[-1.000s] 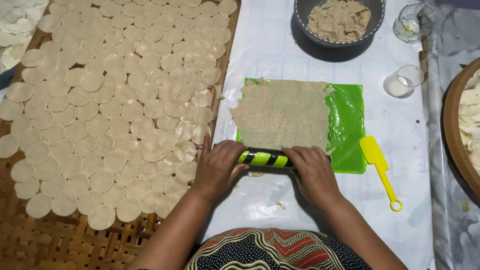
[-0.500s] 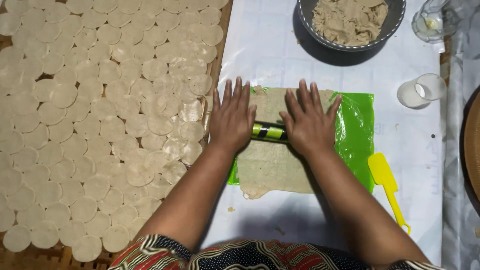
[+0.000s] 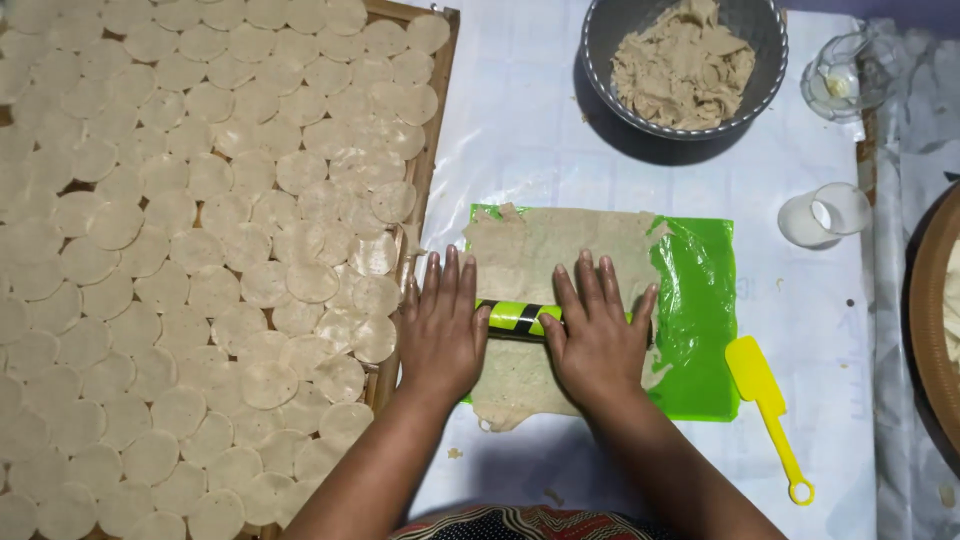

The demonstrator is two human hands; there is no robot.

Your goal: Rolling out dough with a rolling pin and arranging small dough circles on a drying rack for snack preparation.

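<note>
While both of my hands press flat on the rolling pin (image 3: 518, 317), I take the green plastic sheet (image 3: 700, 300) as my landmark and read across from its far left. Well to the left of the sheet lies a woven tray (image 3: 428, 180) crowded with thin round dough discs (image 3: 200, 300), many overlapping. My left hand (image 3: 440, 330) rests at the sheet's left edge, fingers spread wide and straight, palm down on the left end of the pin. The rolling pin, striped green and black, lies crosswise over the middle of the sheet, and only its centre shows between my hands. Under it, the flattened dough (image 3: 560, 250) covers the left and middle of the sheet, and its lower edge spills just past the sheet's near border. My right hand (image 3: 600, 335) sits on the pin's right end, also open and flat, fingers splayed. Beyond the sheet's far edge stands a grey bowl (image 3: 600, 60) of crumbly dough. Just right of the sheet lies a yellow spatula (image 3: 765, 400), and a small white cup (image 3: 822, 215) stands near its upper right corner.
</note>
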